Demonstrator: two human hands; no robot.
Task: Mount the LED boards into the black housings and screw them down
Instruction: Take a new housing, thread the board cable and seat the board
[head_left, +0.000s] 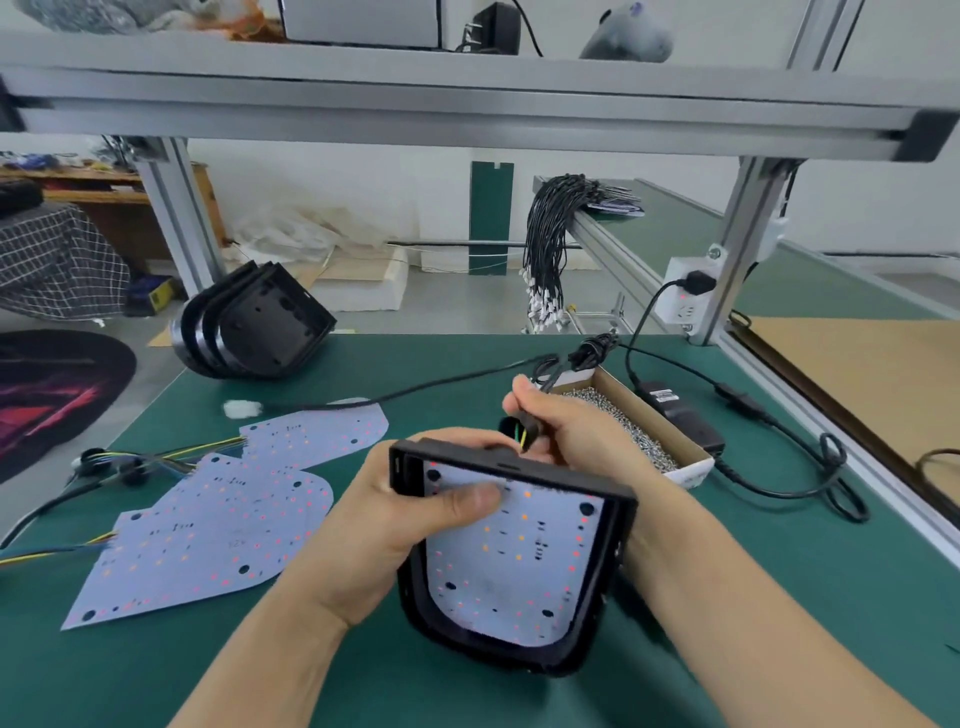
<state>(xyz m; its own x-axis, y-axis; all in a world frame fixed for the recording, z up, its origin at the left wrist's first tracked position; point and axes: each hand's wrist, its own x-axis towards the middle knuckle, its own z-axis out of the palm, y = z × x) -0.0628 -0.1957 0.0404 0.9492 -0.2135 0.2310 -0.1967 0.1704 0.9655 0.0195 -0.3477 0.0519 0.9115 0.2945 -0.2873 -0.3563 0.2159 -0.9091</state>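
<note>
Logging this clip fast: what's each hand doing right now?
Left hand: closed on the black housing, thumb on the LED board.
Right hand: closed on the board's black cable.

Matt black plastic housing (511, 566), green matt mat (779, 597), cardboard box (657, 415)

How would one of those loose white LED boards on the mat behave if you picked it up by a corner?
Probably light and slightly bendy: the loose LED boards look sheet-thin and lie flat. The attached wires would likely drag behind.
</note>
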